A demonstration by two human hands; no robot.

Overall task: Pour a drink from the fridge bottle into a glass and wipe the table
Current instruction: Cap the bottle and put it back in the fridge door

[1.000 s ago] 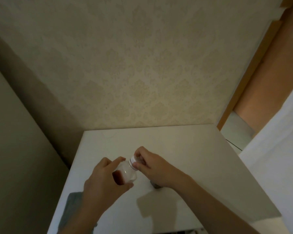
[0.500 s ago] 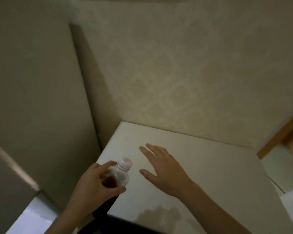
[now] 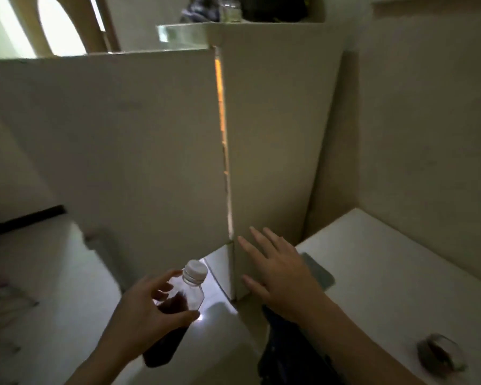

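— What can't you make out?
— The left hand (image 3: 147, 309) covers the bottle (image 3: 175, 315) at its middle. Well right of that grip, the glass (image 3: 439, 354) is a blur.
— And above?
— Clutter on the fridge (image 3: 275, 134) is cropped, unreadable.

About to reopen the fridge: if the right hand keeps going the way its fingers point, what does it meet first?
Most likely the fridge: the right hand, fingers spread, points at its lower corner beside the lit door gap. Nothing shows between them, though depth is unclear.
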